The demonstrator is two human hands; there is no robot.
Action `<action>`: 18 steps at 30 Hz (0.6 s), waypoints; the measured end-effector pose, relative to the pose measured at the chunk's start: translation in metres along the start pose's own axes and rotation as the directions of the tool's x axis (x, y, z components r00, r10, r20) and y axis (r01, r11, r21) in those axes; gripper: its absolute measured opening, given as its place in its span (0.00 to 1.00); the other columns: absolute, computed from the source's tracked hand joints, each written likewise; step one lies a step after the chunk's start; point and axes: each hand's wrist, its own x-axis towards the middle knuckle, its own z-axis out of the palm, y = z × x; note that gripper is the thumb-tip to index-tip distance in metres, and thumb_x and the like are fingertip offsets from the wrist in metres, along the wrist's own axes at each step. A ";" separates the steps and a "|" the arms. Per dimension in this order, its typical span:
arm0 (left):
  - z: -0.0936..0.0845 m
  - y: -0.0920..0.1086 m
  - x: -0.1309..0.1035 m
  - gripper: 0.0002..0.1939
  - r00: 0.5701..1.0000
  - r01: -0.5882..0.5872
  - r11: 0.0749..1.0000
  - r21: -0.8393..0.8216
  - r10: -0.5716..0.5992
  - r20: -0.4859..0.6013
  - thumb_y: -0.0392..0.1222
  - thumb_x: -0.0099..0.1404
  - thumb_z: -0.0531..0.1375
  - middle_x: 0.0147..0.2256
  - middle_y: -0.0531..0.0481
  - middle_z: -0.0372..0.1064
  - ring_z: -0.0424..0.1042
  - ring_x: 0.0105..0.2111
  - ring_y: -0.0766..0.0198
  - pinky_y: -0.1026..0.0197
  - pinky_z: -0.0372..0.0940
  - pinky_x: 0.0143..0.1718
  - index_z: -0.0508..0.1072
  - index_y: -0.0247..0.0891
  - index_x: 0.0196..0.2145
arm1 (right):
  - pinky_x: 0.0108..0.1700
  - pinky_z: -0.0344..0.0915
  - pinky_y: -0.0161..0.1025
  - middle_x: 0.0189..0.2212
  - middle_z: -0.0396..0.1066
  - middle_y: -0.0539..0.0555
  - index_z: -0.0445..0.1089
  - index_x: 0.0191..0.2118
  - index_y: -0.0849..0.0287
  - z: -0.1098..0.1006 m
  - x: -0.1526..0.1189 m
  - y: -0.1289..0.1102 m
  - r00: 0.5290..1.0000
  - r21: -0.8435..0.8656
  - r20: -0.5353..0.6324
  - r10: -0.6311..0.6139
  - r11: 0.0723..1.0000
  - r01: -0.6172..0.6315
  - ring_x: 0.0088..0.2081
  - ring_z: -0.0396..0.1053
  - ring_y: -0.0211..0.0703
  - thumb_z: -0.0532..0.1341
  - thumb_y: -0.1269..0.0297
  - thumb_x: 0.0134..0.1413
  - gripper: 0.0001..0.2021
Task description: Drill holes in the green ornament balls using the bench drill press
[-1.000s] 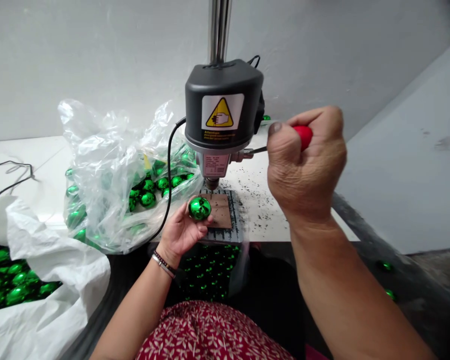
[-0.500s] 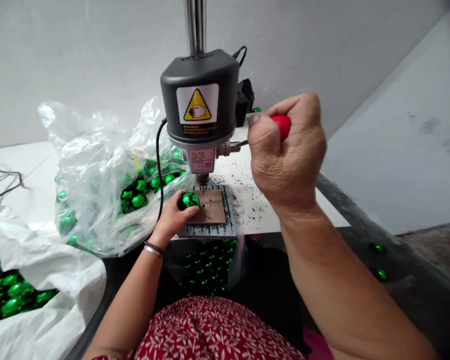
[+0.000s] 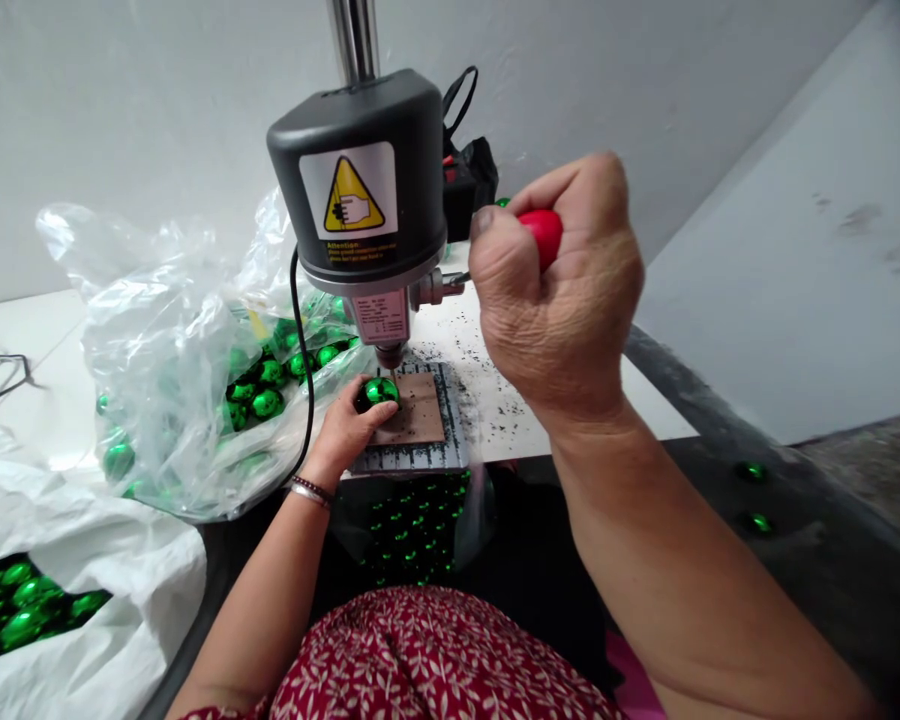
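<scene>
A shiny green ball [image 3: 382, 391] sits between the thumb and fingers of my left hand [image 3: 347, 425], at the left part of a brown board [image 3: 424, 415]. The board lies on the slotted metal base [image 3: 454, 440] of a drill press [image 3: 367, 190]. Just above the ball is the press's chuck [image 3: 390, 355]; the bit's lower end is hard to make out. My right hand [image 3: 562, 290] is wrapped round the red knob [image 3: 543, 235] of the feed lever, to the right of the motor housing.
Left of the press, a clear plastic bag [image 3: 172, 350] holds several green balls. A white sack [image 3: 120, 570] with more balls is at the lower left. Dark shavings dot the white table [image 3: 510, 380]. A black cord [image 3: 307, 370] hangs beside the press. Two balls [image 3: 757, 523] lie at the right.
The view has shifted, so the drill press appears further left and tilted. My left hand and the ball are now closer under the chuck. My right hand keeps its grip on the lever knob.
</scene>
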 end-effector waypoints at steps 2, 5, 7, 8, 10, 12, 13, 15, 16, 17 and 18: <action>0.002 0.004 -0.001 0.23 1.000 -0.002 0.998 0.057 0.004 -0.026 0.45 0.54 0.71 0.40 0.49 0.78 0.74 0.43 0.54 0.53 0.67 0.53 0.78 0.39 0.48 | 0.36 0.67 0.31 0.31 0.61 0.50 0.58 0.34 0.55 0.000 0.000 0.000 1.000 -0.020 0.008 0.009 1.000 -0.009 0.30 0.60 0.33 0.55 0.54 0.64 0.11; 0.006 0.010 -0.003 0.23 1.000 0.001 0.993 0.120 -0.001 -0.006 0.43 0.54 0.71 0.39 0.50 0.79 0.75 0.43 0.54 0.53 0.68 0.52 0.79 0.38 0.48 | 0.37 0.68 0.32 0.30 0.60 0.50 0.58 0.34 0.55 0.000 0.000 0.000 1.000 -0.013 0.002 0.014 1.000 -0.014 0.31 0.60 0.33 0.55 0.54 0.63 0.11; 0.009 0.014 -0.004 0.24 1.000 -0.009 0.987 0.159 0.006 0.019 0.41 0.53 0.71 0.40 0.50 0.79 0.76 0.44 0.53 0.52 0.68 0.53 0.79 0.39 0.49 | 0.37 0.67 0.32 0.30 0.60 0.50 0.58 0.34 0.55 0.000 0.000 0.000 1.000 0.002 -0.003 0.006 1.000 -0.006 0.31 0.59 0.33 0.54 0.53 0.63 0.12; 0.010 0.015 -0.004 0.25 0.999 -0.025 0.985 0.173 0.021 0.026 0.40 0.52 0.72 0.41 0.49 0.80 0.76 0.45 0.52 0.51 0.68 0.55 0.79 0.39 0.49 | 0.36 0.66 0.31 0.30 0.60 0.51 0.58 0.34 0.55 0.000 0.000 0.000 1.000 0.004 -0.006 0.001 1.000 -0.001 0.31 0.59 0.33 0.54 0.53 0.63 0.12; 0.013 0.016 -0.003 0.27 0.997 -0.074 0.981 0.181 0.069 0.035 0.37 0.50 0.73 0.46 0.47 0.80 0.75 0.51 0.49 0.49 0.66 0.60 0.79 0.39 0.49 | 0.36 0.66 0.31 0.31 0.60 0.51 0.59 0.35 0.56 0.000 0.000 0.000 1.000 -0.010 -0.005 -0.004 1.000 0.004 0.31 0.59 0.32 0.53 0.52 0.63 0.12; 0.015 0.016 -0.003 0.27 0.994 -0.106 0.981 0.161 0.101 0.044 0.37 0.50 0.74 0.48 0.44 0.79 0.74 0.54 0.47 0.46 0.63 0.64 0.80 0.39 0.50 | 0.36 0.65 0.31 0.31 0.61 0.51 0.59 0.35 0.56 0.000 0.001 0.001 1.000 -0.026 0.000 -0.002 1.000 0.002 0.31 0.58 0.32 0.53 0.52 0.64 0.13; 0.015 0.016 -0.003 0.27 0.993 -0.109 0.983 0.146 0.102 0.054 0.37 0.50 0.74 0.48 0.44 0.79 0.74 0.55 0.46 0.45 0.62 0.65 0.80 0.39 0.50 | 0.36 0.65 0.30 0.31 0.61 0.51 0.60 0.35 0.56 0.000 0.001 0.001 1.000 -0.029 0.004 -0.004 1.000 0.004 0.31 0.58 0.32 0.53 0.52 0.64 0.13; 0.016 0.015 -0.004 0.25 0.993 -0.102 0.987 0.120 0.094 0.074 0.40 0.53 0.73 0.48 0.44 0.80 0.74 0.55 0.45 0.44 0.61 0.66 0.80 0.40 0.50 | 0.35 0.64 0.30 0.31 0.61 0.51 0.60 0.35 0.57 0.000 0.000 0.002 1.000 -0.024 0.009 -0.016 1.000 0.016 0.31 0.58 0.31 0.53 0.51 0.64 0.14; 0.016 0.015 -0.004 0.24 0.993 -0.099 0.989 0.111 0.091 0.075 0.42 0.54 0.73 0.49 0.44 0.80 0.74 0.56 0.45 0.44 0.62 0.65 0.80 0.40 0.50 | 0.35 0.64 0.30 0.30 0.60 0.50 0.60 0.36 0.57 0.000 0.000 0.003 1.000 -0.022 0.012 -0.027 0.999 0.027 0.30 0.58 0.31 0.53 0.51 0.65 0.14; 0.016 0.014 -0.005 0.23 0.993 -0.099 0.990 0.104 0.092 0.070 0.43 0.55 0.73 0.50 0.44 0.80 0.74 0.56 0.45 0.45 0.62 0.65 0.80 0.40 0.49 | 0.35 0.64 0.30 0.30 0.60 0.49 0.60 0.36 0.57 -0.001 -0.001 0.003 0.999 -0.020 0.014 -0.036 0.999 0.036 0.30 0.58 0.30 0.53 0.52 0.66 0.13; 0.017 0.014 -0.005 0.22 0.994 -0.098 0.990 0.099 0.092 0.060 0.43 0.56 0.72 0.51 0.44 0.79 0.73 0.56 0.45 0.46 0.62 0.65 0.80 0.41 0.50 | 0.36 0.64 0.31 0.30 0.60 0.49 0.60 0.37 0.57 -0.001 -0.002 0.004 0.999 -0.018 0.016 -0.040 0.999 0.040 0.30 0.59 0.30 0.53 0.52 0.67 0.13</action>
